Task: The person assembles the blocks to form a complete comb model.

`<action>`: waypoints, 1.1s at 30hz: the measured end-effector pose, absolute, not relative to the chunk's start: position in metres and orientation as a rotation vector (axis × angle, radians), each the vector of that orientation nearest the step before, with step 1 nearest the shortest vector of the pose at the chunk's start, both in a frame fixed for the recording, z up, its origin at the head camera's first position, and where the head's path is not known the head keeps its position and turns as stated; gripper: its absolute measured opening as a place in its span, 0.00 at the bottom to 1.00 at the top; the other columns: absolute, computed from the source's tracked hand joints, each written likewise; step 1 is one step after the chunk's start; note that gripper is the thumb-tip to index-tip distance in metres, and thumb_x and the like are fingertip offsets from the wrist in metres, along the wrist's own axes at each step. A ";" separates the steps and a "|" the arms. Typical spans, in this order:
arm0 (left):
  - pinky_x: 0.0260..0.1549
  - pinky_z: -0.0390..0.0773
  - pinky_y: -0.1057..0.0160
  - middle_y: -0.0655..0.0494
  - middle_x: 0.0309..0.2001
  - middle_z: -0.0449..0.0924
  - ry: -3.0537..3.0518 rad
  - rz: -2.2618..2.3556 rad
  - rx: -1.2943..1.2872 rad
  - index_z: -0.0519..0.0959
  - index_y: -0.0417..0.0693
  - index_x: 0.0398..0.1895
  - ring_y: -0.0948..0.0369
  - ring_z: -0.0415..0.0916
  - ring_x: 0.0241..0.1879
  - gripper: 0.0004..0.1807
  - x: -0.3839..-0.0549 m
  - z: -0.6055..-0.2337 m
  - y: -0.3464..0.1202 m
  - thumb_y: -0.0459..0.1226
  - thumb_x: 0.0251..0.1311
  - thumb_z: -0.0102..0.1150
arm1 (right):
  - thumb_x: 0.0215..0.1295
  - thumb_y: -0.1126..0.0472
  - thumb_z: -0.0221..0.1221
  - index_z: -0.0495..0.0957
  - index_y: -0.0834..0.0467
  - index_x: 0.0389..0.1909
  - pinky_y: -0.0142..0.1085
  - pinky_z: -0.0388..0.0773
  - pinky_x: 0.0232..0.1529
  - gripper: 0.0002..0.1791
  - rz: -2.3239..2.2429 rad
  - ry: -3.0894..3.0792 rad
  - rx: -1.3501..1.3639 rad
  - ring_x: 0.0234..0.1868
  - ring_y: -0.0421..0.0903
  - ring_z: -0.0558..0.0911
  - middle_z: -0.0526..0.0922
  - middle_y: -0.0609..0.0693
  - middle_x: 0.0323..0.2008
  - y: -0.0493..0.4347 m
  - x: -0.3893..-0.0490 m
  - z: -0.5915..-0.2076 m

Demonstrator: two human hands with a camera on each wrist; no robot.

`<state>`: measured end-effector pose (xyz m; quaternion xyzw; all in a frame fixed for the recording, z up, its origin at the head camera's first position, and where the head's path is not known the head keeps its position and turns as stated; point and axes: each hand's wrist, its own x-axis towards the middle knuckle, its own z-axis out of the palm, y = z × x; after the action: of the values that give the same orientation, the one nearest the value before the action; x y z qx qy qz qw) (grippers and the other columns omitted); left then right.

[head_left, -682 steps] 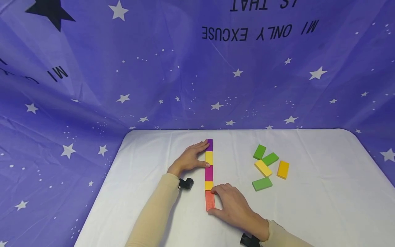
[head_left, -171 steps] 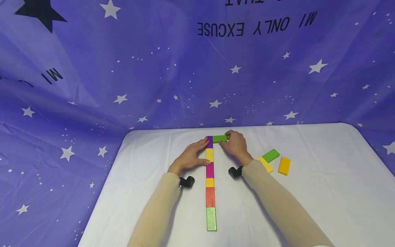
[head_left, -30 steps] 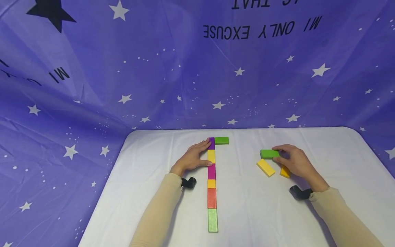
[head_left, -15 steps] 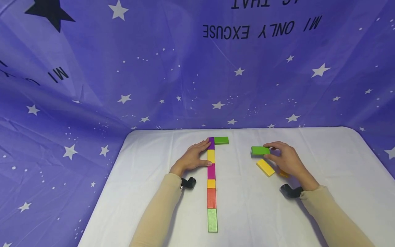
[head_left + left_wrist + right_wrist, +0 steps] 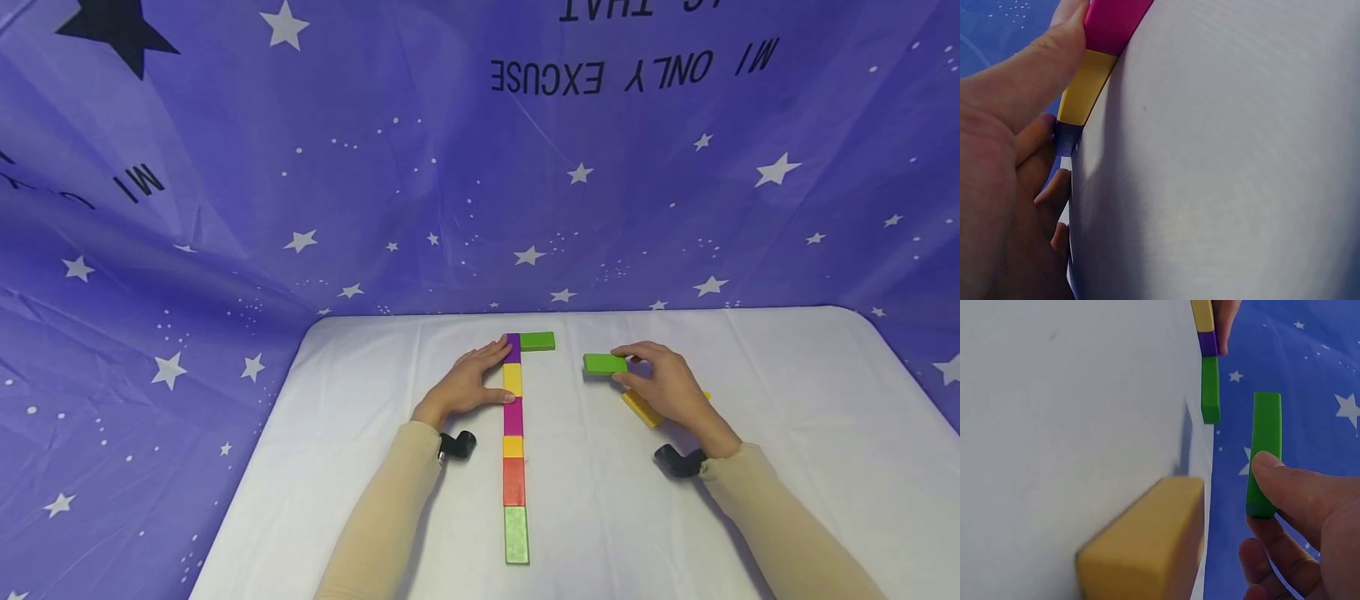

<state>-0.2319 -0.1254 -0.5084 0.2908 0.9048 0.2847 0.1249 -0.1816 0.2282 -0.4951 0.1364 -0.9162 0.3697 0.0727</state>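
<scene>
The green block [image 5: 600, 365] was up in the air, to the right of the long row of blocks [image 5: 513, 447]. The right hand [image 5: 663, 379] pinched it by one end. The left hand [image 5: 467, 383] was on the row's left side, not curled round anything; its fingers touched the purple block [image 5: 515, 353] at the row's far end. A second green block [image 5: 537, 341] stuck out from there to the right. A yellow block [image 5: 639, 408] lay well to the right of the row. A white table [image 5: 375, 525] was under the row, and a starry cloth [image 5: 442, 192] was behind it.
</scene>
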 end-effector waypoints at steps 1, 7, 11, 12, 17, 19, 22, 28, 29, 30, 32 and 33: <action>0.77 0.43 0.52 0.58 0.80 0.47 2.636 0.830 0.848 0.57 0.50 0.79 0.57 0.44 0.79 0.52 -0.232 -0.508 -0.125 0.53 0.56 0.72 | 0.59 0.63 0.71 0.83 0.57 0.54 0.54 0.75 0.53 0.20 1.106 -2.747 0.418 0.48 0.54 0.81 0.84 0.55 0.51 0.226 -0.182 -0.495; 0.76 0.43 0.51 0.57 0.80 0.48 2.630 0.846 0.859 0.57 0.48 0.79 0.55 0.45 0.79 0.52 -0.232 -0.507 -0.125 0.53 0.56 0.72 | 0.59 0.62 0.71 0.83 0.57 0.54 0.55 0.75 0.54 0.21 1.108 -2.756 0.425 0.48 0.54 0.80 0.84 0.55 0.52 0.215 -0.186 -0.494; 0.77 0.43 0.51 0.57 0.80 0.47 2.628 0.835 0.858 0.56 0.49 0.79 0.56 0.44 0.79 0.52 -0.233 -0.506 -0.125 0.53 0.56 0.72 | 0.60 0.62 0.71 0.83 0.57 0.54 0.55 0.74 0.54 0.21 1.134 -2.754 0.430 0.48 0.54 0.80 0.84 0.56 0.51 0.208 -0.189 -0.495; 0.77 0.43 0.52 0.57 0.80 0.47 2.627 0.832 0.858 0.56 0.49 0.79 0.56 0.44 0.79 0.52 -0.233 -0.506 -0.125 0.53 0.56 0.72 | 0.60 0.62 0.71 0.83 0.58 0.54 0.55 0.74 0.54 0.21 1.141 -2.752 0.433 0.48 0.55 0.80 0.84 0.56 0.51 0.206 -0.189 -0.496; 0.77 0.43 0.51 0.57 0.80 0.47 2.628 0.830 0.858 0.56 0.48 0.79 0.56 0.44 0.79 0.52 -0.233 -0.506 -0.124 0.53 0.56 0.72 | 0.59 0.63 0.71 0.84 0.58 0.54 0.54 0.74 0.55 0.20 1.180 -2.744 0.433 0.48 0.55 0.81 0.84 0.55 0.51 0.198 -0.193 -0.499; 0.77 0.43 0.51 0.57 0.80 0.47 2.628 0.828 0.857 0.56 0.49 0.79 0.56 0.44 0.79 0.52 -0.233 -0.505 -0.124 0.53 0.56 0.72 | 0.58 0.63 0.72 0.84 0.57 0.53 0.53 0.74 0.55 0.20 1.193 -2.747 0.424 0.47 0.55 0.81 0.85 0.55 0.50 0.194 -0.194 -0.500; 0.77 0.43 0.52 0.57 0.80 0.47 2.630 0.829 0.857 0.56 0.48 0.79 0.56 0.44 0.79 0.52 -0.233 -0.505 -0.124 0.53 0.56 0.72 | 0.57 0.63 0.73 0.85 0.57 0.52 0.51 0.75 0.54 0.20 1.193 -2.741 0.429 0.46 0.54 0.81 0.85 0.54 0.48 0.188 -0.196 -0.501; 0.77 0.43 0.52 0.57 0.80 0.47 2.634 0.817 0.852 0.56 0.48 0.79 0.56 0.44 0.79 0.52 -0.234 -0.506 -0.124 0.52 0.56 0.72 | 0.55 0.63 0.74 0.86 0.58 0.50 0.50 0.76 0.51 0.20 1.195 -2.723 0.452 0.44 0.52 0.82 0.86 0.55 0.46 0.180 -0.201 -0.507; 0.77 0.43 0.52 0.57 0.80 0.47 2.634 0.816 0.848 0.56 0.48 0.79 0.57 0.44 0.79 0.52 -0.234 -0.506 -0.124 0.52 0.56 0.72 | 0.55 0.63 0.74 0.86 0.58 0.50 0.50 0.76 0.51 0.20 1.202 -2.724 0.453 0.44 0.52 0.82 0.86 0.55 0.46 0.179 -0.202 -0.508; 0.77 0.43 0.53 0.57 0.80 0.47 2.634 0.815 0.844 0.56 0.48 0.79 0.57 0.44 0.79 0.52 -0.233 -0.506 -0.124 0.52 0.56 0.72 | 0.55 0.63 0.74 0.86 0.58 0.50 0.50 0.76 0.51 0.20 1.214 -2.726 0.451 0.44 0.52 0.82 0.86 0.55 0.45 0.177 -0.203 -0.508; 0.77 0.43 0.53 0.58 0.80 0.47 2.635 0.814 0.841 0.57 0.49 0.79 0.57 0.45 0.79 0.52 -0.233 -0.507 -0.124 0.52 0.56 0.72 | 0.55 0.62 0.74 0.86 0.58 0.50 0.49 0.76 0.50 0.20 1.225 -2.736 0.444 0.44 0.52 0.82 0.86 0.55 0.45 0.174 -0.204 -0.508; 0.77 0.42 0.53 0.58 0.80 0.47 2.633 0.816 0.840 0.57 0.49 0.79 0.57 0.45 0.79 0.51 -0.233 -0.507 -0.124 0.52 0.56 0.72 | 0.55 0.62 0.74 0.86 0.58 0.50 0.49 0.76 0.50 0.20 1.231 -2.738 0.441 0.44 0.52 0.82 0.86 0.55 0.44 0.172 -0.204 -0.508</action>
<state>-0.2330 -0.1243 -0.5068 0.2892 0.9059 0.2808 0.1296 -0.2039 0.1723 -0.5084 0.1450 -0.9011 0.4051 0.0535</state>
